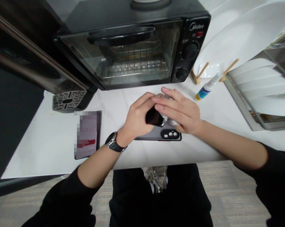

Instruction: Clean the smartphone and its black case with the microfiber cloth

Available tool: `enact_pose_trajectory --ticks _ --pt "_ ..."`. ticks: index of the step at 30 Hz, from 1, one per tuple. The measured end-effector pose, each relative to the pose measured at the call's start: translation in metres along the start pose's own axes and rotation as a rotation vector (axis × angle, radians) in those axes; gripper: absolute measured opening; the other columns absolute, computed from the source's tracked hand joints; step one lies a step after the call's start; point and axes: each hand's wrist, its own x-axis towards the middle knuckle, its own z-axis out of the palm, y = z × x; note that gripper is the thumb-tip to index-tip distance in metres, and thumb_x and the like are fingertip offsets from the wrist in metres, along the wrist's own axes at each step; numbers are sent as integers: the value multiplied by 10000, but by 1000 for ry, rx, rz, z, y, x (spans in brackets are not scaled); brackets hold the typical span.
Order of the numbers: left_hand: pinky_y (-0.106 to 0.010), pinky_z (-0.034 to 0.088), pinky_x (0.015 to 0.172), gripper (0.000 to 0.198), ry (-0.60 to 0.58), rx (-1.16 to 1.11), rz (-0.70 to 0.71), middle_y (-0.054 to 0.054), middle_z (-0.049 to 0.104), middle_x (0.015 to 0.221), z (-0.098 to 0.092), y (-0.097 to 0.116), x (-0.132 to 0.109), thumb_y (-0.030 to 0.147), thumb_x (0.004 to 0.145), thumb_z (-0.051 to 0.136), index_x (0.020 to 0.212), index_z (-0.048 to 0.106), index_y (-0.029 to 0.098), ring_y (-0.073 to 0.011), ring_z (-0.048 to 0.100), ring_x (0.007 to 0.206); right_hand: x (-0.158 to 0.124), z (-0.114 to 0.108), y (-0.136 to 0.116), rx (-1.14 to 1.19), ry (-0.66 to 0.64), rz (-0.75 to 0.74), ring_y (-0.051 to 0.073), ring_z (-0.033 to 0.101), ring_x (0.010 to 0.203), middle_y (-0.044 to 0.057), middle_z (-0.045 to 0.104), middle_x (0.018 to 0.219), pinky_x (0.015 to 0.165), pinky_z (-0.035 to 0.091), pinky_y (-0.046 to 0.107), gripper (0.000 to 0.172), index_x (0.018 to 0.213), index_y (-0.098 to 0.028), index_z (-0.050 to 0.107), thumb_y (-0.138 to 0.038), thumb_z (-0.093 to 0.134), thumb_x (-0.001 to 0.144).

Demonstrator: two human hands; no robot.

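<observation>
My left hand (137, 118), with a wristwatch on its wrist, is closed round a small dark glossy device (154, 117) held just above the white counter (50, 142). My right hand (180, 110) lies over the device with fingers pressed together on a white wipe (173, 122). Under both hands a grey phone (164, 134) lies face down, its camera lenses showing.
A black toaster oven (133, 44) stands at the back. A second phone (87, 134) lies screen up at the left. A small spray bottle (205, 90) lies right of the oven, beside white plates (239, 41) in a rack and a metal tray (246, 104).
</observation>
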Motion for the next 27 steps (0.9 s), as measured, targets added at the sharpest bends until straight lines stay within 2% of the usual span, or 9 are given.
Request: enact_pose_trajectory --ticks 4,6,8,11,15,19,21,23,27 --pt "-395 640 895 382 -60 0 -19 -51 710 1189 -2 -2 1 365 1070 578 1443 607 286 -217 696 1046 3 -2 -7 6 -192 -166 157 629 1451 -178 690 1485 1251 547 410 614 1513 -552 520 -216 649 1015" --pt "-391 642 886 364 -77 21 -32 -47 714 1168 -3 -1 1 374 1085 556 1436 613 297 -210 697 1030 2 -3 -8 -45 -206 -261 157 616 1463 -142 663 1532 1258 533 405 628 1534 -491 519 -211 681 997" --pt "-397 641 894 361 -84 39 -40 -63 718 1167 -3 1 2 355 1077 563 1421 628 271 -212 701 1037 2 -3 -6 -80 -176 -288 163 596 1482 -99 626 1582 1264 523 412 630 1566 -437 498 -216 670 1003" --pt "-392 633 910 351 -51 19 -19 -88 722 1173 -2 4 2 275 1013 614 1356 652 212 -218 712 1062 1 -1 1 -42 -88 -218 155 579 1497 -94 610 1597 1259 533 413 662 1623 -453 414 -210 599 1035" --pt "-385 621 939 287 -19 0 17 -100 724 1190 0 5 0 212 948 660 1233 684 204 -224 714 1104 1 1 11 30 66 -142 222 521 1557 -17 580 1638 1241 562 497 624 1694 -342 327 -333 474 1088" --pt "-403 613 999 284 -39 0 15 -118 722 1242 1 4 -2 195 955 638 1232 697 199 -229 704 1179 2 3 12 29 106 -93 237 558 1530 -34 592 1626 1225 574 528 587 1685 -399 328 -399 437 1108" --pt "-399 628 943 281 -25 -1 32 -111 722 1189 1 3 -1 211 958 637 1232 694 201 -224 708 1120 4 4 10 -38 136 -149 235 538 1545 14 635 1588 1248 548 489 570 1683 -311 367 -379 406 1119" --pt "-394 644 876 299 6 -7 59 -100 717 1142 2 2 0 276 961 675 1253 688 212 -221 710 1051 5 4 5 -152 168 -243 211 521 1555 24 704 1508 1300 473 422 510 1614 -249 495 -349 392 1125" --pt "-406 656 849 452 -42 -19 39 -89 709 1123 -1 4 3 500 992 683 1366 653 249 -229 703 996 9 4 -7 -333 97 -410 119 609 1468 -95 752 1421 1371 281 378 342 1363 -356 701 -311 480 1105"
